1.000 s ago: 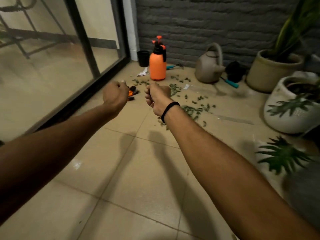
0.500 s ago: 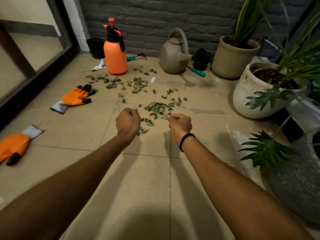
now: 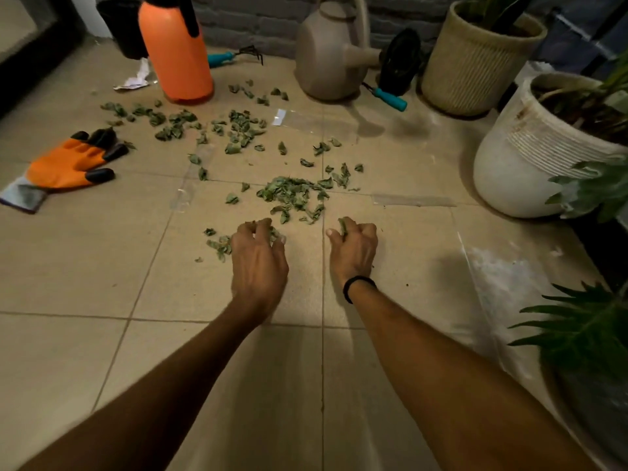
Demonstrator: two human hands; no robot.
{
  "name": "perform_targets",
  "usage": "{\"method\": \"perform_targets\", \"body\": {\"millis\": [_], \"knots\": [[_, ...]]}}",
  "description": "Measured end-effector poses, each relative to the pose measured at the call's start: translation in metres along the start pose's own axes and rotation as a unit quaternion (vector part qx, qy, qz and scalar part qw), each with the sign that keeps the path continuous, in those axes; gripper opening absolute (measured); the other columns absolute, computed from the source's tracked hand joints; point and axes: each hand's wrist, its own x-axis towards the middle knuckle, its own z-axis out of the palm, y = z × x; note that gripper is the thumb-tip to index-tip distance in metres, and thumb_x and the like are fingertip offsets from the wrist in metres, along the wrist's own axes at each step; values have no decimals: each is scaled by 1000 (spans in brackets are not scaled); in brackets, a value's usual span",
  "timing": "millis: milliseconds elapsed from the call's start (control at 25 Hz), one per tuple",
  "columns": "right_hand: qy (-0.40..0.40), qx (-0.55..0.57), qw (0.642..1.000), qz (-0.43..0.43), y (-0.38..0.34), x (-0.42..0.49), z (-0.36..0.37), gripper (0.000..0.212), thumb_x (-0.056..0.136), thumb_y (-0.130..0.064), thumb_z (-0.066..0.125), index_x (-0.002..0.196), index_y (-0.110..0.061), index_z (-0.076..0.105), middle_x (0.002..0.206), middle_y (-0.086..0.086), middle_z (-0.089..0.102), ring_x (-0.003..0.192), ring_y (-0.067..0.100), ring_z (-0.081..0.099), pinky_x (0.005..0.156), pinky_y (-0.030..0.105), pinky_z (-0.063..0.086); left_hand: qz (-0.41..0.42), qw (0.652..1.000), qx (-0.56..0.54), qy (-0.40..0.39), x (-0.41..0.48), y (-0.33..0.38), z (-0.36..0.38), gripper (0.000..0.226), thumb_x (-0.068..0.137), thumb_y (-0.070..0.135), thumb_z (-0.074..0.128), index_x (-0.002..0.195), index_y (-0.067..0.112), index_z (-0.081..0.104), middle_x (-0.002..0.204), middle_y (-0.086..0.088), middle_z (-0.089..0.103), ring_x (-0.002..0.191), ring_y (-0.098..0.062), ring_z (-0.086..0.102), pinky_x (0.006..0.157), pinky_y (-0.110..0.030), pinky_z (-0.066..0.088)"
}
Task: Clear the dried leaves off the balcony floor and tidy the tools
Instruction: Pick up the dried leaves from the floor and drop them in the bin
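Your left hand (image 3: 260, 256) is down on the tile floor (image 3: 102, 351), fingers clawed over a clump of dried leaves (image 3: 292, 195). Your right hand (image 3: 353, 249) pinches a single leaf. Both work the scatter's near edge, probably to gather handfuls. Most leaves lie between you and the orange sprayer (image 3: 176, 52). The orange glove (image 3: 68, 164) lies unworn at left.

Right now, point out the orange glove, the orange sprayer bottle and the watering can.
orange glove (image 3: 64, 168): head view, on its orange palm.
orange sprayer bottle (image 3: 176, 52): head view, middle of its orange body.
watering can (image 3: 323, 52): head view, side of its beige body.
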Motion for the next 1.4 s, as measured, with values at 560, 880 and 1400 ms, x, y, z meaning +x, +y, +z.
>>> {"method": "perform_targets", "body": {"millis": [560,880,1400], "knots": [[44,43,998,-33,-16,23,20,34,98,-11,44,130,-14,52,123,11,49,111,23,50,88,25,37,69,994,82,-10,10,-9,46,31,97,5,54,129,7,55,114,-16,50,100,-25,46,76,-29,42],[18,-95,985,-143,-16,33,41,17,103,-27,45,109,-14,54,112,8,48,103,22,44,82,37,48,121,988,40,91,10,-7,40,10,92,14,50,92,6,55,91,-14,51,79,-22,40,69,-37,39],[22,-23,992,-122,-22,12,32,21,99,-17,38,113,-14,53,107,6,56,99,24,54,75,31,42,64,994,88,10,46,-1,53,54,99,10,49,150,9,33,140,-20,46,102,-30,49,88,-41,48]]}}
